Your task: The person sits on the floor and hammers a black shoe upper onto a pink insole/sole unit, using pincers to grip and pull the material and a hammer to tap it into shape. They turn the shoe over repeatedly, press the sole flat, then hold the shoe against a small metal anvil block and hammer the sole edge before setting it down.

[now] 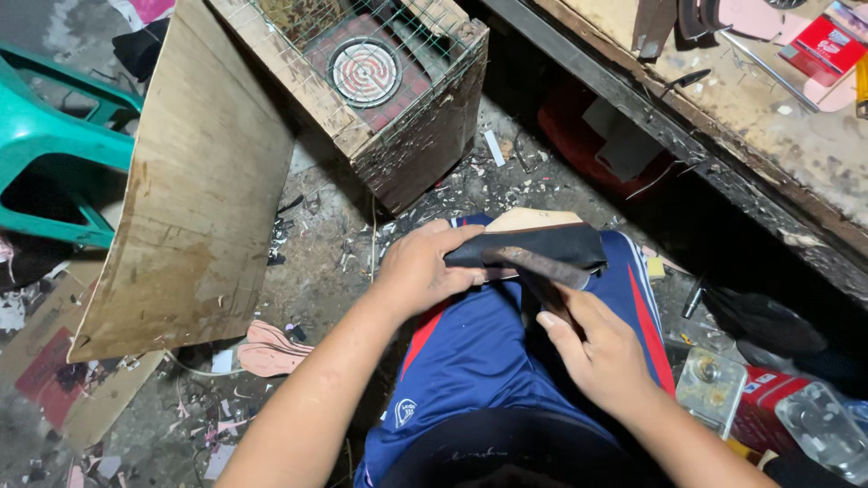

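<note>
On my lap, over blue shorts with red stripes (479, 343), lies a shoe piece: black leather (542, 244) stretched over a pale form (529, 220). My left hand (420, 269) grips the leather's left end and presses it down. My right hand (601, 348) is closed around the handle of a rusty metal tool (542, 267), whose head rests across the black leather.
A wooden box with wire mesh and a round coil heater (366, 70) stands ahead on the littered floor. A bent board (194, 181) leans left, beside a teal plastic chair (50, 145). A workbench (768, 117) runs along the right; pink insoles (271, 348) lie below left.
</note>
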